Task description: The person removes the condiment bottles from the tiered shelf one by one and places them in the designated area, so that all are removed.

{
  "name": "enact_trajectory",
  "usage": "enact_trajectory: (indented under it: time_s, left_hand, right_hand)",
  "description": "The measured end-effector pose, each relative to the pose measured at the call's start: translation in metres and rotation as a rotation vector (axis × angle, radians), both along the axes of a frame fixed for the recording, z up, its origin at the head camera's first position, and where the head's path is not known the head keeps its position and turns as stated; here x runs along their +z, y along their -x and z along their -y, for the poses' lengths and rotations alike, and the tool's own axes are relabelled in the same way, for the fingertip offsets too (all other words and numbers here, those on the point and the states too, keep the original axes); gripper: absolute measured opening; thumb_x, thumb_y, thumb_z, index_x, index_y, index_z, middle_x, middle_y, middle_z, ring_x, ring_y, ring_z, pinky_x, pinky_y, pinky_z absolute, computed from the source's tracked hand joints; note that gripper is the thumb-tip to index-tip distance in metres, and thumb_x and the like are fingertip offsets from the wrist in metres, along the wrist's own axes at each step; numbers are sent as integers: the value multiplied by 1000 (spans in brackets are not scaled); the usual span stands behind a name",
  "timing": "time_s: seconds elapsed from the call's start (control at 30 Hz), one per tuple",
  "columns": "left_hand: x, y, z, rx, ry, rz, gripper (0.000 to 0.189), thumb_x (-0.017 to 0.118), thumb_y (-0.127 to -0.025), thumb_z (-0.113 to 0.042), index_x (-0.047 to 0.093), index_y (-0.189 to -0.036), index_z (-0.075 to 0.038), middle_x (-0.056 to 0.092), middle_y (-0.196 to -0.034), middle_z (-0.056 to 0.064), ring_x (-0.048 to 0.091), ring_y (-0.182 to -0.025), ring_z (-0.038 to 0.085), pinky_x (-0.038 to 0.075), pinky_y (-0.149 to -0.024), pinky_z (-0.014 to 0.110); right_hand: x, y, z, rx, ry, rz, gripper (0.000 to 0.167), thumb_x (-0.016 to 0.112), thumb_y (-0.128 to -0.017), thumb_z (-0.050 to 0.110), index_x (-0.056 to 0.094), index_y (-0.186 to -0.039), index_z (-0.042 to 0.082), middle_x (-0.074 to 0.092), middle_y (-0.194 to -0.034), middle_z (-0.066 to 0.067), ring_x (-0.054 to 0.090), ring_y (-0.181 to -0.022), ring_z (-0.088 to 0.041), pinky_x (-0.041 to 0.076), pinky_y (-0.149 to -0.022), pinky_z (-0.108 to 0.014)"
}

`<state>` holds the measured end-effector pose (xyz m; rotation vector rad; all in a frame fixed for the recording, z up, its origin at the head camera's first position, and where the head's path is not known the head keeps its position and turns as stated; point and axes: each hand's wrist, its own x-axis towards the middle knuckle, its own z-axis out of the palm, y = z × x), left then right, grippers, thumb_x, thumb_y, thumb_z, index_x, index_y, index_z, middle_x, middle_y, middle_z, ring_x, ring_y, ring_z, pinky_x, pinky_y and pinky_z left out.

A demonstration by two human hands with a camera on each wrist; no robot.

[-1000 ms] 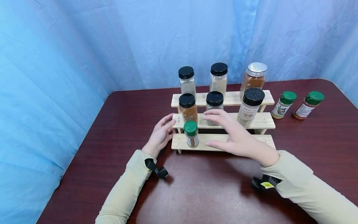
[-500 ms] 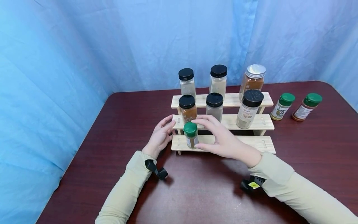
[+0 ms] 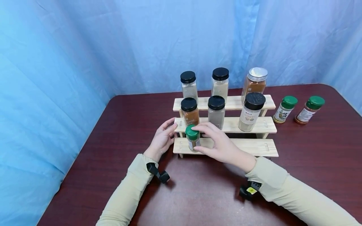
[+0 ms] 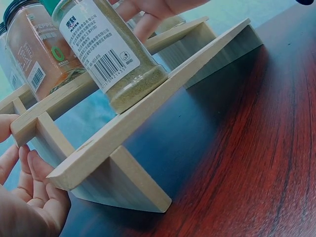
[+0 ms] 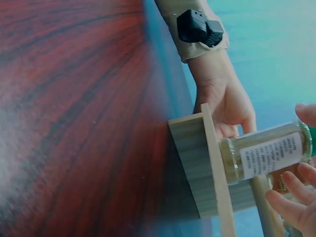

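A small green-capped spice jar (image 3: 193, 138) stands upright on the lowest step of the wooden tiered rack (image 3: 255, 147), near its left end. My right hand (image 3: 219, 142) has its thumb at the jar's lower side and its fingers by the green cap, pinching the jar. Its fingertips (image 5: 292, 190) show beside the jar in the right wrist view. At the rack's left end my left hand (image 3: 161, 138) holds the end of the middle step, thumb and fingers round its edge. In the left wrist view the jar's barcode label (image 4: 101, 47) faces the camera.
The middle step bears a pepper jar (image 3: 190, 116), a grey powder jar (image 3: 216, 116) and a larger black-lidded jar (image 3: 249, 117). Three jars stand on the top step, one silver-lidded (image 3: 255, 83). Two green-capped jars (image 3: 281, 113) stand on the table right of the rack.
My right hand has moved left along the rack to the green-capped jar, its thumb and fingers closing in on it. The left hand and the rack stay in place.
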<state>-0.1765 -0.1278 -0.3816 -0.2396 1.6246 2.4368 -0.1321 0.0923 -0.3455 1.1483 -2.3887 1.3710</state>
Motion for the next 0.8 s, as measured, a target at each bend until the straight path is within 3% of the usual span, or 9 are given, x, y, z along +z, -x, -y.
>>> enact_trajectory:
  time_s: [0.27,0.57,0.8]
  left_hand:
    - [-2,1,0,4,8,8,46,48,-97,-6,37,-142,-5,61,-84,-8,48,-61,2,40,-59,17]
    - [1,0,-2,6,-8,2,45,48,-97,-5,38,-142,-4,61,-85,-8,47,-59,4,39,-58,18]
    - [1,0,-1,11,-2,7,46,48,-97,-4,38,-142,-4,60,-85,-8,48,-59,3,39,-57,17]
  right_hand:
    - [-8,-1,8,-21,32,45,52,73,-79,-2,50,-126,0,54,-121,-18,56,-110,-30,55,-84,-36]
    - [-18,3,12,-70,54,-66,55,76,-75,-5,48,-122,1,55,-115,-17,59,-103,-29,56,-77,-30]
    - [-21,4,13,-55,76,-108,56,76,-74,-5,47,-122,3,55,-114,-17,59,-102,-28,57,-75,-30]
